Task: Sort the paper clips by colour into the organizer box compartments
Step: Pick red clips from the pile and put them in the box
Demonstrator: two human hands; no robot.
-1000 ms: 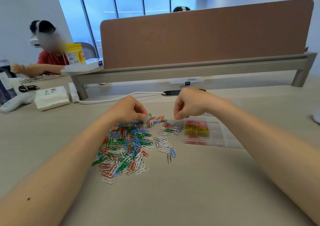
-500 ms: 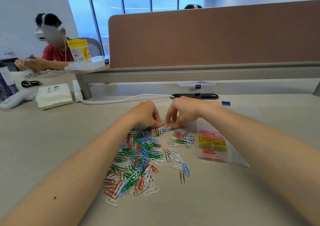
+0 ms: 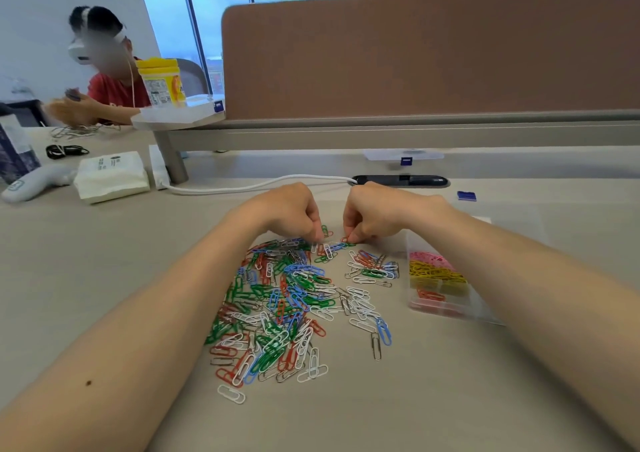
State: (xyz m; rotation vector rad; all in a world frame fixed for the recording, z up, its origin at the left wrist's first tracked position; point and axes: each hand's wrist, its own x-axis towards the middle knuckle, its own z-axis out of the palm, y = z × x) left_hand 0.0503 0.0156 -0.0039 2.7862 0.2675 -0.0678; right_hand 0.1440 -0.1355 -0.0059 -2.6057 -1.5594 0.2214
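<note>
A loose pile of paper clips [image 3: 287, 299] in red, green, blue, white and silver lies spread on the beige desk. Both my hands are at its far edge with their fingers curled down. My left hand [image 3: 291, 212] pinches a pale clip at its fingertips. My right hand [image 3: 375, 214] pinches a red clip [image 3: 346, 239] that lies on the desk. The clear organizer box [image 3: 411, 243] stands to the right of the pile. It holds pink clips [image 3: 429, 257], yellow clips [image 3: 433, 273] and red clips [image 3: 429, 295] in separate compartments. My right forearm hides its right side.
A white cable [image 3: 242, 185] and a black device [image 3: 401, 180] lie just beyond my hands. A tissue pack [image 3: 110, 174] sits at the far left, a small blue item [image 3: 466, 195] at the far right. A brown partition [image 3: 429, 53] closes the back. Another person [image 3: 104, 81] sits far left.
My right hand came down from above the organizer box to the pile's far edge. My left hand stayed at that edge. The view shifted closer and to the left.
</note>
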